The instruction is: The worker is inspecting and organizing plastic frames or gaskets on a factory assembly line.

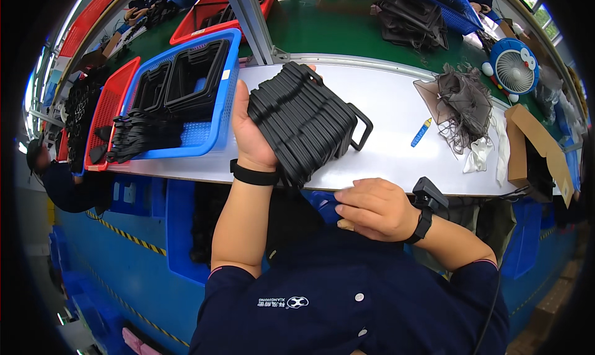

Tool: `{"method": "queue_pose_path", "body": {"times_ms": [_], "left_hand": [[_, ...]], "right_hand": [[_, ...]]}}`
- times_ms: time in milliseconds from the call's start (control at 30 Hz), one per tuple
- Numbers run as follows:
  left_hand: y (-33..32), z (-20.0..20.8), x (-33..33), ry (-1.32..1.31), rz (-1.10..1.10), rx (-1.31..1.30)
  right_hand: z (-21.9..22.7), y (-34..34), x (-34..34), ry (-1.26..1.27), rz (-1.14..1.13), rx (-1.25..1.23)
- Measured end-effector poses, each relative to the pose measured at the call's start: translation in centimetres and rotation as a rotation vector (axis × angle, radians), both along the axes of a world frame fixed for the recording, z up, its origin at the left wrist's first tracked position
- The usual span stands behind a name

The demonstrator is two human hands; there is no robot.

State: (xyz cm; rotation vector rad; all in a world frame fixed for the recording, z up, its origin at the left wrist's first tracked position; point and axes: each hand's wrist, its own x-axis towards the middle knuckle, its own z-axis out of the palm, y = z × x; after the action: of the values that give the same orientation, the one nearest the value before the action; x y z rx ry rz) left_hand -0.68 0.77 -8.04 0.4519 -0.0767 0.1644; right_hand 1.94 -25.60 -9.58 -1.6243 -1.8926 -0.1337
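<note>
A thick stack of black plastic frames (302,120) rests tilted in my left hand (253,135), above the white worktop (248,172). The palm and thumb press its left side, and fingertips show past its far edge. One loop-shaped end sticks out at the stack's right. My right hand (379,209) is apart from the stack, just in front of the table's near edge. Its fingers are curled together, with a small yellowish bit at the thumb tip; whether they hold anything is hidden.
A blue basket (228,88) of black frames stands left, beside a red basket (127,88). Right lie a blue marker (421,133), crumpled grey mesh bags (462,104), an open cardboard box (539,144) and a blue fan (514,66). A metal post (248,20) rises behind; a co-worker (62,175) is far left.
</note>
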Motion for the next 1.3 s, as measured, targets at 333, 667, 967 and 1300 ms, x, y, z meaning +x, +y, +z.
{"method": "queue_pose_path", "body": {"times_ms": [333,667,967,1300], "left_hand": [[0.5,-0.1,0.7,0.026,0.062,-0.01],[0.6,-0.8,0.3,0.027,0.092,0.01],[1.0,-0.9,0.4,0.019,0.079,0.058],[0.8,-1.0,0.6,-0.001,0.057,0.024]], "right_hand": [[-5.6,1.2,-2.4,0.014,-0.023,-0.042],[-3.0,2.8,-3.0,-0.019,-0.198,0.015],[-1.8,4.3,-2.9,0.015,-0.239,0.246],[-2.5,3.1,-2.0,0.087,-0.246,0.193]]}}
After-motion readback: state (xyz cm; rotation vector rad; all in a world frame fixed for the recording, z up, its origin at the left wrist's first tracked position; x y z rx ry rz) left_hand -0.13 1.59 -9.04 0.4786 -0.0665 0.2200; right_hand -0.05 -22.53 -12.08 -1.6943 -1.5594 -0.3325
